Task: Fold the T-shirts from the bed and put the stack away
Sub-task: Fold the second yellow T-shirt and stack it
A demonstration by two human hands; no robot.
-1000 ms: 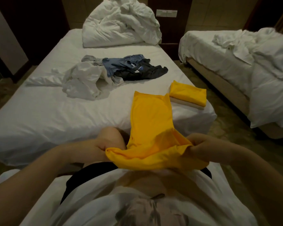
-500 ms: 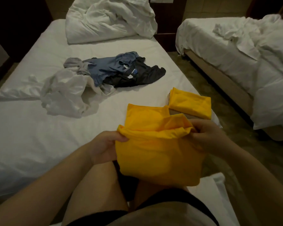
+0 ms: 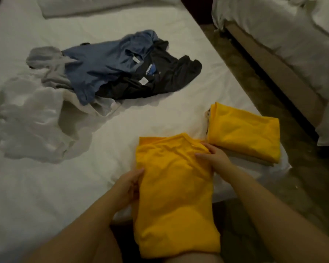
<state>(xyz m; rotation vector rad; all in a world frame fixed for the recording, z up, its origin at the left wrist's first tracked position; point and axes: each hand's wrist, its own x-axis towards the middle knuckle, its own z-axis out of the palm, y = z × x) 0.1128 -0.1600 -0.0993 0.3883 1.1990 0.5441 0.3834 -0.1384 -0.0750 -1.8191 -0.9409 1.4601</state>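
Observation:
A yellow T-shirt [image 3: 171,190], folded into a long strip, lies over the near corner of the white bed [image 3: 122,133] and hangs down onto my lap. My left hand [image 3: 130,184] holds its left edge. My right hand [image 3: 213,158] grips its upper right edge, fingers curled into the cloth. To the right, a folded yellow T-shirt [image 3: 245,130] tops a small stack at the bed's corner. Farther back lies an unfolded heap: a blue T-shirt [image 3: 103,67], a black T-shirt [image 3: 165,78], a grey one [image 3: 46,59] and a white one [image 3: 32,122].
A rumpled white duvet [image 3: 95,4] lies at the head of the bed. A second bed [image 3: 292,44] with white bedding stands to the right across a narrow strip of dark floor [image 3: 264,95].
Both hands carried the lifted end of the yellow T-shirt forward and laid it down on the bed, doubling the strip. The camera has tilted down and closer.

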